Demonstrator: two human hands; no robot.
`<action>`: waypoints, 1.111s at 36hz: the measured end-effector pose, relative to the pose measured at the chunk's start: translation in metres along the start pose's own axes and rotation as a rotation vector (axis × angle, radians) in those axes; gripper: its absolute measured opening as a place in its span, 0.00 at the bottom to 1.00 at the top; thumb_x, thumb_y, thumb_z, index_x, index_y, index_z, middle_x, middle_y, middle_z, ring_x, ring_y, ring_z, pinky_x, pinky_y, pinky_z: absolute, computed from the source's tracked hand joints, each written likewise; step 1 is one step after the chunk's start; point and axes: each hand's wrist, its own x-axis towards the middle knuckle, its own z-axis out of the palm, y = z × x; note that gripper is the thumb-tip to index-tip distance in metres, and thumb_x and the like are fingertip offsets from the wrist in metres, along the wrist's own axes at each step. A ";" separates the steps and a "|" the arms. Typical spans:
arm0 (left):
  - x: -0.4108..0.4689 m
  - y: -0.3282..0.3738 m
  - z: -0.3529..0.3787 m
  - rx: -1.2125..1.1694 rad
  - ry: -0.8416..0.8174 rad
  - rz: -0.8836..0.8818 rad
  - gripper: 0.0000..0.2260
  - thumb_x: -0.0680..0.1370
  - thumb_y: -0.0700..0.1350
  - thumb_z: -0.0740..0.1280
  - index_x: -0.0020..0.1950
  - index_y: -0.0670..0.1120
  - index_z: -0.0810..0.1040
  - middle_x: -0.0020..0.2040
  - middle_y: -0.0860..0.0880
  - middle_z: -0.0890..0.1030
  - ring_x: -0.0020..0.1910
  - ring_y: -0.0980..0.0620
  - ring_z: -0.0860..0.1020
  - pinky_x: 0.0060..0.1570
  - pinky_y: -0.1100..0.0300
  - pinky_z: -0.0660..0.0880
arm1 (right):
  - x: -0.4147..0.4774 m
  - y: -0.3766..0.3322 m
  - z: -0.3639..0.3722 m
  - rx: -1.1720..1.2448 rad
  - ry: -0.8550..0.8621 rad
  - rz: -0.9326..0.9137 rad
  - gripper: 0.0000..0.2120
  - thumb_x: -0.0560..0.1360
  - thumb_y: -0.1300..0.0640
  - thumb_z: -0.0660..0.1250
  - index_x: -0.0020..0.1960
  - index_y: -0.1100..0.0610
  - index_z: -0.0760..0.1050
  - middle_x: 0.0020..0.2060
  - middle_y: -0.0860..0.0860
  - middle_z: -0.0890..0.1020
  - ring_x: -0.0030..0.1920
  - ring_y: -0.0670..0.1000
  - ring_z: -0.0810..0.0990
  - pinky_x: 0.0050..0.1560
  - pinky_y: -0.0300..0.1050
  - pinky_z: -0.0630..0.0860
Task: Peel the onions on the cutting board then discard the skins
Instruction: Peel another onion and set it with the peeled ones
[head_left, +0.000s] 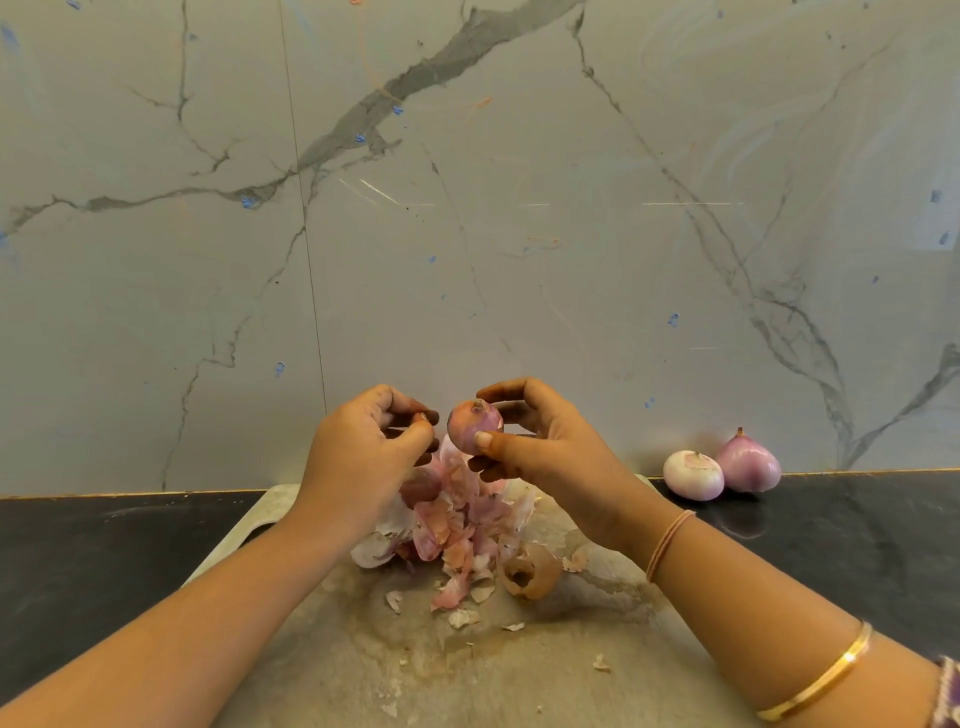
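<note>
**Onion held above the board**

The black counter (857, 530) carries a pale cutting board (571, 670); a heap of pink skins (457, 525) lies on it; above the heap the right hand (545, 447) grips a partly skinned onion (474, 426) between thumb and curled fingers; just beside it the left hand (363, 457) pinches a scrap of skin (421, 418); a pale peeled onion (693, 475) and a purple onion (748, 464) sit side by side on the counter, off to the right by the wall.

Pale grey marble-look wall (519, 156) rising behind a glossy black countertop (78, 561), dark grey veins (415, 78) branching across the wall above the countertop, thin vertical seam (304, 234) climbing from the countertop's back edge, small blue flecks (249, 201) scattered higher, faint bright streaks (691, 203) of reflected light.
</note>
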 end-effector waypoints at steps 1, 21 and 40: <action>0.000 0.001 0.000 -0.017 -0.013 0.000 0.07 0.76 0.36 0.66 0.44 0.48 0.78 0.42 0.50 0.84 0.39 0.52 0.83 0.41 0.56 0.81 | 0.000 0.001 0.000 -0.006 -0.001 0.003 0.13 0.77 0.63 0.67 0.58 0.53 0.70 0.52 0.49 0.77 0.44 0.51 0.81 0.44 0.40 0.81; -0.009 0.011 0.006 -0.044 -0.060 0.088 0.06 0.72 0.38 0.72 0.40 0.49 0.82 0.41 0.56 0.84 0.34 0.45 0.83 0.39 0.43 0.80 | -0.002 0.003 0.005 -0.307 -0.018 -0.096 0.11 0.78 0.61 0.66 0.56 0.49 0.69 0.50 0.42 0.77 0.39 0.45 0.79 0.40 0.35 0.78; -0.005 0.006 0.006 -0.019 0.011 0.079 0.07 0.74 0.38 0.70 0.41 0.50 0.78 0.40 0.54 0.82 0.33 0.53 0.83 0.31 0.63 0.79 | -0.001 0.003 0.004 -0.175 -0.013 -0.060 0.13 0.77 0.63 0.67 0.58 0.49 0.72 0.53 0.46 0.78 0.44 0.46 0.80 0.43 0.37 0.77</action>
